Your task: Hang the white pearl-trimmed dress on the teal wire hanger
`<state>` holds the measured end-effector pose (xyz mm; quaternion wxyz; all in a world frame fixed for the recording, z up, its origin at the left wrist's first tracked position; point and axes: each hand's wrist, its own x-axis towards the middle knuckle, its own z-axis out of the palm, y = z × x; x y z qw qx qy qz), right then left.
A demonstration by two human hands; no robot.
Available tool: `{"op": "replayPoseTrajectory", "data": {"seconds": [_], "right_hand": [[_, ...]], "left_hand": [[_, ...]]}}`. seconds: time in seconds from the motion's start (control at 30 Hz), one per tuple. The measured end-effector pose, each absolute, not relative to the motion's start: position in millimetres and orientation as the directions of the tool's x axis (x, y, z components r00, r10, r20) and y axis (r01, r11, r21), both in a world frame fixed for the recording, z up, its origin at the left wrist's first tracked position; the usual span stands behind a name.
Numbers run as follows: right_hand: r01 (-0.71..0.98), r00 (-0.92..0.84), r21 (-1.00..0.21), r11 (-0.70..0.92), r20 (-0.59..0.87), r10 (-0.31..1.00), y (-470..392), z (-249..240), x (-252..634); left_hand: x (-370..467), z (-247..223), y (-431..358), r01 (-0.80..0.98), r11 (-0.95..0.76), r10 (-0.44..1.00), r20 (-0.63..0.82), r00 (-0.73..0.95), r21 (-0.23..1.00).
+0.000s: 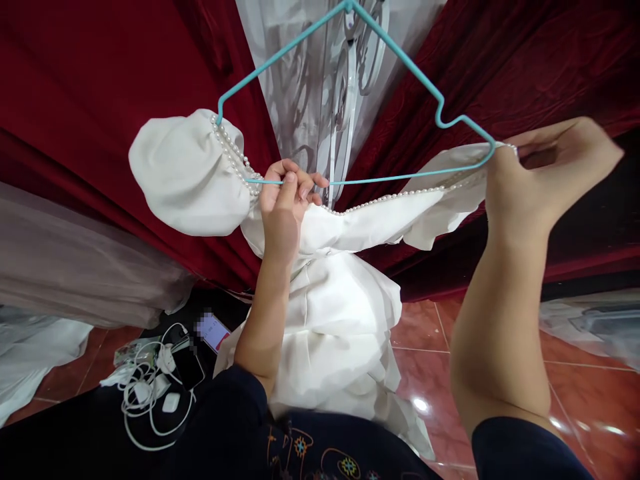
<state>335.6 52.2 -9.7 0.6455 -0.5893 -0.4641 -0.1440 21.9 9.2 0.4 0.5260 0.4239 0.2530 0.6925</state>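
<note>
A white dress (pixel 330 313) with pearl beading along its neckline hangs in front of me on a light blue hanger (pixel 285 52). Its puffed sleeve (pixel 187 177) sits over the hanger's left end. My left hand (pixel 287 193) is closed around the hanger's bottom bar, thumb on top, close to the beaded neckline. At the hanger's right end, my right hand (pixel 540 167) pinches the dress's beaded shoulder edge against the notched corner. The right fingertips are partly hidden behind the fabric.
Dark red curtains (pixel 125 80) hang on both sides, with white decorated fabric (pixel 295 80) between them. At lower left, a black surface holds tangled white cables (pixel 145 393), a phone (pixel 189 367) and a small white case (pixel 171 403). Red tiles (pixel 425 373) cover the floor.
</note>
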Motion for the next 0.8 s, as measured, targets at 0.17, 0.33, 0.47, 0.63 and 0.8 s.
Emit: {"op": "replayPoseTrajectory", "data": {"seconds": [0.17, 0.33, 0.47, 0.63, 0.8], "right_hand": [[0.708, 0.447, -0.614, 0.349, 0.772, 0.451, 41.1, 13.5, 320.8], [0.707, 0.289, -0.535, 0.463, 0.816, 0.501, 43.0, 54.7, 290.4], [0.761, 0.261, -0.522, 0.386, 0.790, 0.555, 58.8, 65.7, 275.1], [0.700, 0.475, -0.674, 0.236, 0.687, 0.551, 65.3, 43.6, 282.6], [0.637, 0.529, -0.733, 0.241, 0.642, 0.555, 54.2, 45.6, 277.6]], "left_hand": [[14.7, -0.3, 11.7, -0.469, -0.337, 0.940, 0.324, -0.111, 0.817], [13.3, -1.3, 13.3, -0.436, -0.319, 0.947, 0.305, -0.104, 0.842], [14.7, -3.6, 9.7, -0.502, -0.357, 0.927, 0.366, -0.084, 0.788], [16.1, 0.9, 6.0, -0.552, -0.308, 0.945, 0.315, -0.085, 0.775], [17.2, 5.2, 8.8, -0.571, -0.276, 0.958, 0.268, -0.101, 0.773]]}}
